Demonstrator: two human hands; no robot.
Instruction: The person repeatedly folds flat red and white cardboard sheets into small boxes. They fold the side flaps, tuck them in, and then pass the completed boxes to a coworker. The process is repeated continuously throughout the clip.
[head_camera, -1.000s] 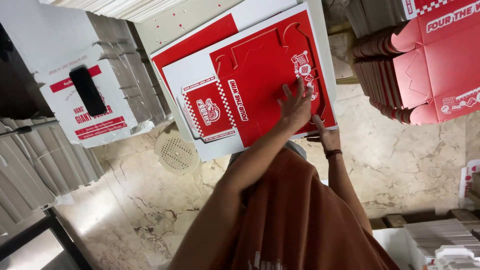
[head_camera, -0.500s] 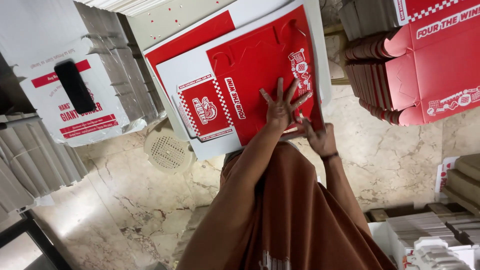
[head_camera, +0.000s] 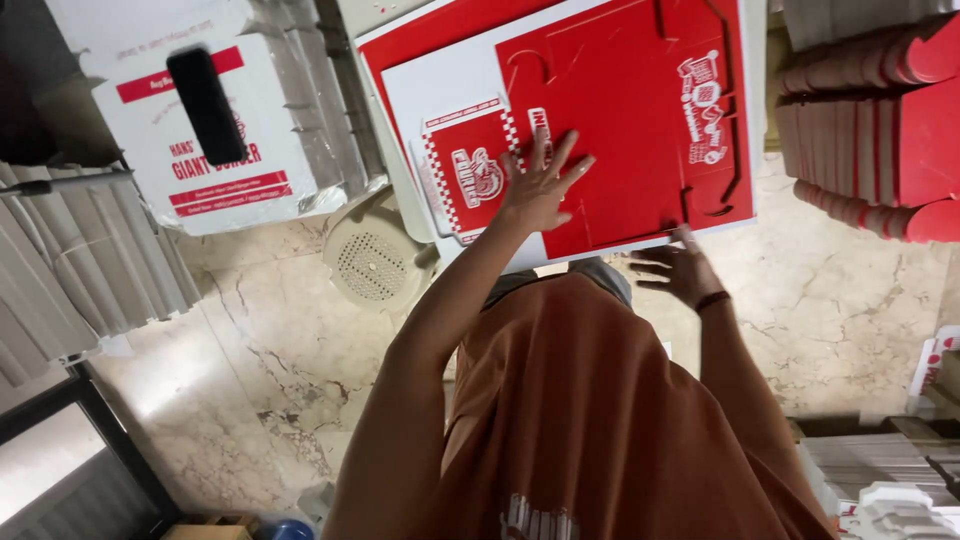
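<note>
Two bare hands on a flat, unfolded red-and-white printed cardboard box blank (head_camera: 620, 120), lying on top of a stack of the same blanks at upper centre of the head view. Left hand (head_camera: 538, 190) pressed palm-down on the red panel, fingers spread wide apart, gripping nothing. Right hand (head_camera: 678, 272), with a dark band at the wrist, at the blank's near edge, fingers loosely open; whether fingertips pinch the edge cannot be told. Rust-orange sleeveless garment (head_camera: 590, 420) filling the lower centre. Round beige perforated plastic stool seat (head_camera: 372, 262) just beside the stack, over pale marbled floor (head_camera: 250, 340). White printed carton (head_camera: 200, 120) with a black phone-like slab (head_camera: 205, 105) on it at upper left. Folded red boxes (head_camera: 880, 140) stacked at right.
</note>
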